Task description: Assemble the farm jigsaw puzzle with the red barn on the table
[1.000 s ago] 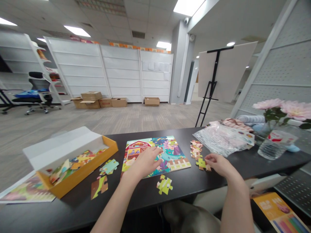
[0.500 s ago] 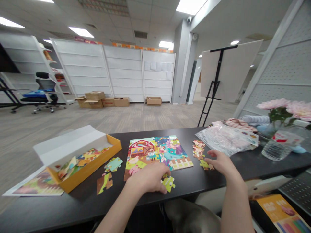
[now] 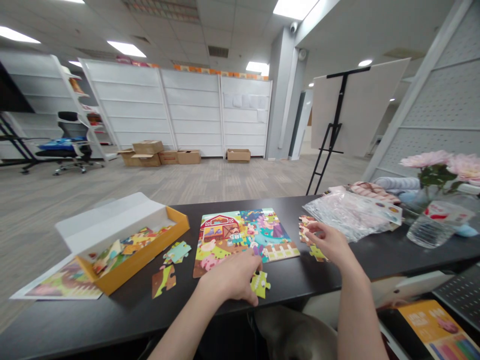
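Note:
My left hand [image 3: 234, 275] rests at the front edge of a partly assembled jigsaw puzzle [image 3: 234, 235] with a red barn and a picket fence. Its fingers curl over a yellow-green puzzle piece [image 3: 261, 285] lying near the table's front edge. To the right of the puzzle, my right hand [image 3: 328, 242] reaches over a cluster of brown puzzle pieces [image 3: 305, 220], its fingertips at them and slightly apart. A green puzzle piece [image 3: 317, 252] lies just below that hand. Left of the puzzle are light green pieces [image 3: 177, 252] and a brown-and-green piece [image 3: 164, 282].
An orange open box [image 3: 150, 257] holding loose puzzle pieces stands at the left, over a printed picture sheet [image 3: 56, 285]. Clear plastic packaging [image 3: 348, 215], a water bottle [image 3: 431, 225] and pink flowers [image 3: 465, 167] stand at the right of the black table [image 3: 123, 325].
My right hand has moved up and left, from beside the green piece to the brown pieces. My left hand stays at the yellow-green piece, nearly unmoved.

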Demonstrator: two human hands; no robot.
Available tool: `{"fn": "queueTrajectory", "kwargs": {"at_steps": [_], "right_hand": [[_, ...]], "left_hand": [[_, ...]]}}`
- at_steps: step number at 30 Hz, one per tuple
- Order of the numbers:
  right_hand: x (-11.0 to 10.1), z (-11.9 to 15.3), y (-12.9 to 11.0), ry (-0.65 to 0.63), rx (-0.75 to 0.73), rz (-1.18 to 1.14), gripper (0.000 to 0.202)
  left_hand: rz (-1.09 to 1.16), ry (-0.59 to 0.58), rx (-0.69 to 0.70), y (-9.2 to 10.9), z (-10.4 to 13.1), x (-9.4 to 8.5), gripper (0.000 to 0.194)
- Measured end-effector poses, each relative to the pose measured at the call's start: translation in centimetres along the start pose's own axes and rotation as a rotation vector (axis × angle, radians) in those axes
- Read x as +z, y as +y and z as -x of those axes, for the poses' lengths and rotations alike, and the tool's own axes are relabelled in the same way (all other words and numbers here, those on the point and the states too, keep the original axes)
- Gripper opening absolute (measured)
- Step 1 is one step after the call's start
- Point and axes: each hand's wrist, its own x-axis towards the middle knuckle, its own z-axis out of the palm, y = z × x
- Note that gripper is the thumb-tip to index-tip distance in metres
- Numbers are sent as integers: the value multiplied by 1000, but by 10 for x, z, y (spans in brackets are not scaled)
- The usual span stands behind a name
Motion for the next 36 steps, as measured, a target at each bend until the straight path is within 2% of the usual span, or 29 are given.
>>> {"fn": "queueTrajectory", "kwargs": {"at_steps": [4,9,13,16,18,21,25,31,36], "right_hand": [[7,-2,-1,-60,-55,-83,25],[16,-4,-3,-98,-98,-122,26],[25,-2,-16,-226,-165,-218,30],[33,2,-34,-337,-217,-372,36],[38,5,-49,-401,-231,-480,39],[44,10,-69,-497,-218,-587,41],[52,11,-80,-509,-220,-657,39],[66,5,-77,-461,-227,-667,38],[64,5,-77,-464,-251,-628,35]], "left_hand": [[27,66,19,-1,-1,1,52],[181,68,73,-9,-1,-5,23],[394,274,111,-20,-4,-13,30],[679,406,75,-31,-13,-12,24],[831,456,45,-38,-20,-9,18],[919,501,1,-44,-25,-4,15],[1001,514,-46,-44,-24,-5,19],[1085,474,-60,-41,-19,-9,26],[1027,470,-7,-39,-20,-9,21]]}}
